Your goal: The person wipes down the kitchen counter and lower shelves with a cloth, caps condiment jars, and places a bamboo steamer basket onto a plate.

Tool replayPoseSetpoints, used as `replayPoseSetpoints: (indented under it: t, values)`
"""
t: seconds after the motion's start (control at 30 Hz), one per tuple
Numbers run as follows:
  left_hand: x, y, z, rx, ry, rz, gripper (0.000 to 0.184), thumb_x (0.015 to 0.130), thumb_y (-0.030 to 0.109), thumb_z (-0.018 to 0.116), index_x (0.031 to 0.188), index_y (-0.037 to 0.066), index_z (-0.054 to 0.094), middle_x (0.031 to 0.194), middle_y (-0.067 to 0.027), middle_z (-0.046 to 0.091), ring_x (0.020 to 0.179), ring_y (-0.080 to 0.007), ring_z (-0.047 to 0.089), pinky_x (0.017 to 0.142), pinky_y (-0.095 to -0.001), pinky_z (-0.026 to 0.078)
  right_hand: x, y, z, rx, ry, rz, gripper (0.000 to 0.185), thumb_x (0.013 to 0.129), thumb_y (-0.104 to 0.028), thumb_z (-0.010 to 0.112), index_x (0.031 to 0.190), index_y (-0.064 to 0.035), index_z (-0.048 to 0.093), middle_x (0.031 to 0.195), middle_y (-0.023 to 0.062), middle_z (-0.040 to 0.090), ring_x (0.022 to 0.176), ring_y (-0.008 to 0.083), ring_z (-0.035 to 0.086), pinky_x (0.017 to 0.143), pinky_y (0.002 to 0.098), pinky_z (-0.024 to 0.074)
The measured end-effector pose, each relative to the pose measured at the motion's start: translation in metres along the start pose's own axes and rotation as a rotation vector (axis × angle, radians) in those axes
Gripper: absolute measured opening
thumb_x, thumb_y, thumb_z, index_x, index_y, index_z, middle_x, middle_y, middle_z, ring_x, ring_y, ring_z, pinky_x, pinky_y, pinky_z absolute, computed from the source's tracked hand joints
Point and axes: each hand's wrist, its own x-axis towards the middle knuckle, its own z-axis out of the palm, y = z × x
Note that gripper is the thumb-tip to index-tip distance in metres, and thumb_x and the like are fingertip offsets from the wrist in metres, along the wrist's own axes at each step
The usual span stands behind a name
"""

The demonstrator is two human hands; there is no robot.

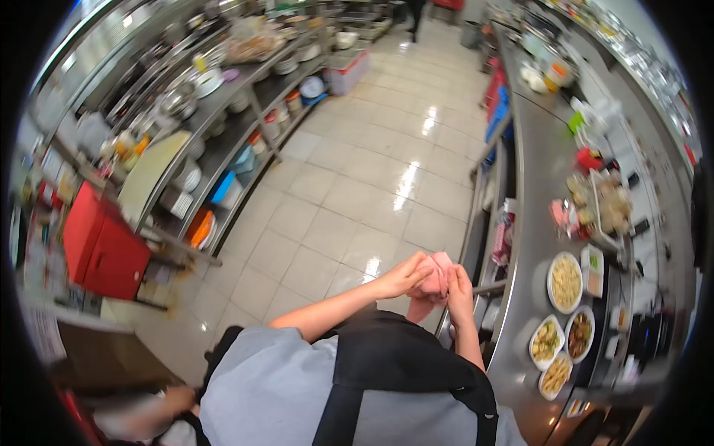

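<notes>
In front of my apron, beside the steel counter, both hands hold a pink cloth. My left hand is closed on its left side. The fingers of my right hand pinch it from the right. A loose end of the cloth hangs below them. To the right, white dishes of food stand on the counter: a pale dish, a dark brown one, a yellowish one and one with pale strips.
The steel counter runs along my right, with a wire basket of bagged items and pots farther back. At left stand steel shelves with bowls and containers, and a red box. A person's legs show at the far end of the tiled floor.
</notes>
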Motion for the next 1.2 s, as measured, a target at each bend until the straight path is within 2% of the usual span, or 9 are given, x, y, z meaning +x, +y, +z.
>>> replayPoseSetpoints:
  t: [0.07,0.2,0.37,0.47,0.57,0.63,0.7,0.77,1.2]
  values:
    - [0.012,-0.004,0.001,0.088,0.003,0.241,0.051,0.092,0.026,0.066,0.130,0.005,0.039,0.120,-0.0173,0.054,0.102,-0.0198,0.058,0.087,-0.0347,0.049,0.000,0.013,0.002,0.035,0.103,-0.077,0.023,0.104,-0.025,0.046,0.096,-0.0062,0.057,0.076,-0.0059,0.047,0.068,0.0040,0.040,0.059,0.0194,0.0356]
    - [0.020,0.027,0.002,0.100,-0.120,0.123,0.068,0.087,0.029,0.072,0.140,0.005,0.037,0.127,-0.0187,0.055,0.111,-0.0221,0.059,0.094,-0.0352,0.048,-0.006,0.031,-0.032,0.355,0.090,0.058,0.031,0.100,-0.029,0.054,0.116,-0.0031,0.057,0.098,0.0008,0.060,0.090,0.0094,0.056,0.074,0.0236,0.0463]
    - [0.056,0.028,-0.001,0.123,-0.244,0.166,0.052,0.088,0.024,0.071,0.131,0.004,0.051,0.120,-0.0102,0.062,0.113,-0.0167,0.056,0.095,-0.0336,0.046,-0.035,0.009,-0.028,0.119,0.131,-0.149,0.063,0.087,-0.018,0.073,0.140,-0.0028,0.042,0.129,0.0121,0.056,0.116,0.0177,0.056,0.090,0.0281,0.0482]
    - [0.064,0.044,0.001,0.148,-0.378,0.089,0.052,0.090,0.022,0.069,0.134,0.004,0.048,0.123,-0.0110,0.061,0.115,-0.0172,0.056,0.098,-0.0339,0.046,-0.047,0.010,-0.041,-0.282,-0.031,0.309,0.052,0.087,-0.017,0.071,0.130,0.0023,0.050,0.121,0.0117,0.061,0.103,0.0164,0.061,0.087,0.0331,0.0510]
    - [0.075,0.052,-0.007,-0.153,-0.439,0.073,0.054,0.092,0.026,0.066,0.138,0.005,0.045,0.126,-0.0111,0.060,0.118,-0.0188,0.055,0.102,-0.0346,0.043,-0.057,0.011,-0.045,0.189,-0.043,0.246,0.046,0.090,-0.013,0.067,0.130,0.0014,0.049,0.120,0.0107,0.059,0.098,0.0164,0.063,0.086,0.0333,0.0529]
    - [0.076,0.053,-0.012,-0.890,-0.479,-0.274,0.058,0.095,0.031,0.062,0.142,0.005,0.040,0.125,-0.0099,0.061,0.120,-0.0186,0.055,0.106,-0.0346,0.040,-0.054,0.006,-0.041,0.466,0.113,0.162,0.046,0.091,-0.011,0.065,0.131,0.0008,0.048,0.117,0.0095,0.060,0.094,0.0151,0.064,0.084,0.0329,0.0539]
    - [0.083,0.000,-0.013,-0.823,-0.541,-0.443,0.056,0.095,0.036,0.062,0.138,0.005,0.047,0.133,-0.0110,0.056,0.128,-0.0175,0.047,0.106,-0.0330,0.039,-0.055,0.009,-0.040,0.737,0.264,0.075,0.045,0.092,-0.009,0.063,0.133,0.0001,0.046,0.114,0.0083,0.060,0.089,0.0138,0.064,0.081,0.0326,0.0549]
    - [0.083,-0.010,-0.009,-0.300,-0.645,-0.278,0.053,0.095,0.033,0.062,0.137,0.003,0.050,0.130,-0.0101,0.058,0.123,-0.0171,0.051,0.105,-0.0316,0.038,-0.049,0.010,-0.052,0.414,0.110,0.147,0.051,0.093,-0.007,0.062,0.138,-0.0008,0.040,0.115,0.0074,0.059,0.096,0.0140,0.063,0.084,0.0315,0.0540]
    - [0.065,-0.005,-0.027,-0.203,-0.386,-0.053,0.058,0.095,0.024,0.062,0.143,0.003,0.038,0.136,-0.0106,0.051,0.124,-0.0178,0.050,0.103,-0.0327,0.042,-0.043,0.018,-0.040,0.221,0.410,0.101,0.071,0.088,0.003,0.062,0.149,-0.0020,0.028,0.126,0.0139,0.059,0.107,0.0179,0.061,0.090,0.0297,0.0511]
